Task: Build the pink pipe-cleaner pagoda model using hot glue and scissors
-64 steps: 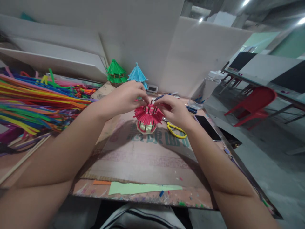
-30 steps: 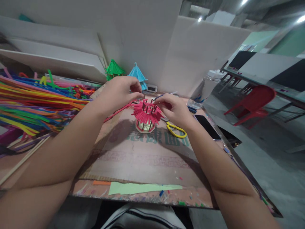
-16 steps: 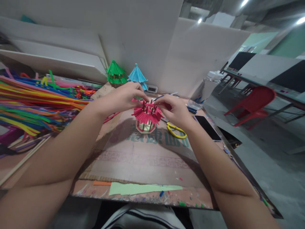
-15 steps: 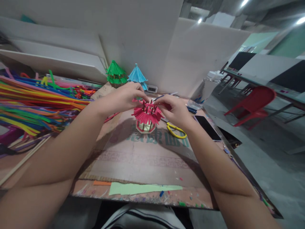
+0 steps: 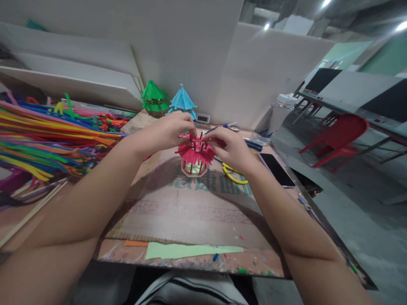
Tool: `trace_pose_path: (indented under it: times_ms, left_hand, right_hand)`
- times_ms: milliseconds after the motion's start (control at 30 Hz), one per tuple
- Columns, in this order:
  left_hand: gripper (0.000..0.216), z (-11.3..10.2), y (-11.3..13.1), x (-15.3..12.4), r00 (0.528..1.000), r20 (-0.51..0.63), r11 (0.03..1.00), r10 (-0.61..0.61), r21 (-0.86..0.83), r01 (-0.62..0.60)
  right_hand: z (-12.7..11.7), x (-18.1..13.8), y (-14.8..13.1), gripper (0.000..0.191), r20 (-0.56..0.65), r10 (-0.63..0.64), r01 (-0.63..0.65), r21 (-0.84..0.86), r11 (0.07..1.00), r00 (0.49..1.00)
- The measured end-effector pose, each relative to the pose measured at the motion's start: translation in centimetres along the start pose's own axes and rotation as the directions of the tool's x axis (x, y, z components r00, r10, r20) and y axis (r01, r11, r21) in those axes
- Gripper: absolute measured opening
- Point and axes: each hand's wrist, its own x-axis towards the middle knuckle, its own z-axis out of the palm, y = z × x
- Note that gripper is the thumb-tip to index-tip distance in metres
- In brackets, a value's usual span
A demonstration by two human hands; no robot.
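Note:
A small pavilion model [image 5: 197, 156] with a ruffled pink roof, brown posts and a pale octagonal base stands upright on the cardboard. My left hand [image 5: 179, 129] comes at its top from the left, fingers pinched on the pink upper rim. From the right, my right hand [image 5: 229, 144] has thumb and forefinger closed at the upper posts and rim. The fingertips partly hide what they grip. Just beside my right hand lie yellow-handled scissors [image 5: 234, 177], partly covered by it.
Green [image 5: 154, 97] and blue [image 5: 182, 101] pavilion models stand at the back by a small digital timer [image 5: 202, 118]. Colourful pipe cleaners [image 5: 57, 135] fill the left side. At right are a clear bottle [image 5: 271, 120] and a phone [image 5: 276, 169]. A pale green paper strip [image 5: 187, 250] lies in front.
Both hands stay at the top of the model, with small finger shifts. My right hand has moved slightly left, and the model has turned or tilted a little.

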Motion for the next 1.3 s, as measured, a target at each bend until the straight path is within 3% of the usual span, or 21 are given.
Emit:
trace_pose_path:
  times_ms: [267, 533, 1300]
  left_hand:
    - [0.012, 0.0, 0.1, 0.0, 1.0, 0.008, 1.0, 0.001, 0.001, -0.001]
    - [0.02, -0.2, 0.0, -0.1, 1.0, -0.008, 1.0, 0.026, -0.01, -0.026]
    - [0.027, -0.8, 1.3, 0.0, 0.999, -0.011, 0.999, 0.03, -0.045, -0.031]
  right_hand:
    - [0.6, 0.0, 0.2, 0.024, -0.027, -0.044, 0.043, -0.036, 0.998, 0.999]
    - [0.6, 0.0, -0.1, 0.023, -0.047, 0.005, -0.006, -0.021, 1.0, 0.999]
    - [0.5, -0.1, 0.0, 0.025, -0.01, -0.015, 0.015, -0.022, 1.0, 1.0]
